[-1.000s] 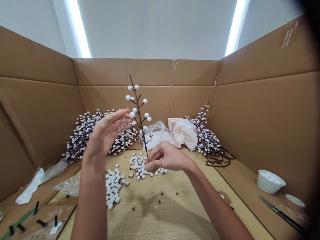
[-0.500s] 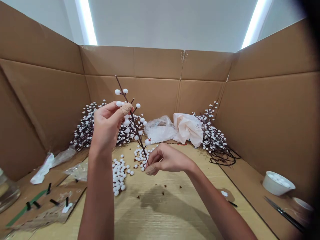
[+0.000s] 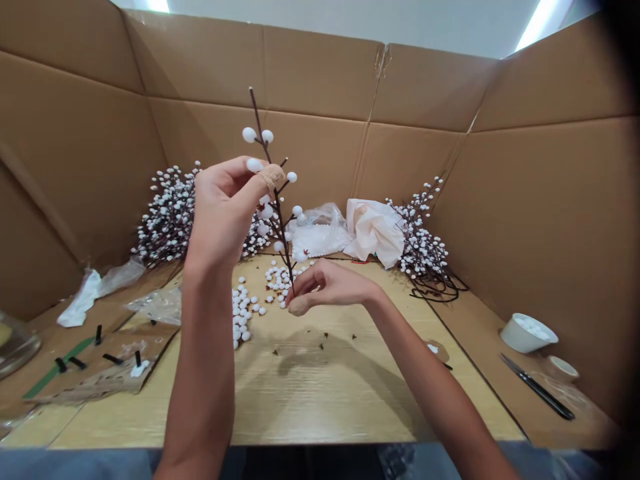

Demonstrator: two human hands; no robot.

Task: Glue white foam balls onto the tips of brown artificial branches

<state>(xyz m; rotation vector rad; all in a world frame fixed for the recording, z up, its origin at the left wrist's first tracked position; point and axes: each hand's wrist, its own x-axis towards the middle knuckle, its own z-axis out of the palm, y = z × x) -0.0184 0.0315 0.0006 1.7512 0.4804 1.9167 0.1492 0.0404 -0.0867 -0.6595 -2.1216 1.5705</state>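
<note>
Okay, right hand (image 3: 325, 287) has the artificial berry stem (image 3: 277, 200) pinched near its base, fingers narrow, stem upright above the table (image 3: 320, 400). Left hand (image 3: 225, 207) is up by the top twigs, taped fingertip (image 3: 273, 177) on or just beside the stem; hard to tell from this angle if it grips. Risk: a hard squeeze could pop a white foam ball (image 3: 267, 212) off, and a low wrist could sweep the loose ball piles (image 3: 243, 313). Cardboard walls (image 3: 550, 233) bound back and sides; black-handled knife (image 3: 537, 397) lies well right. Most room is nearest the person.
</note>
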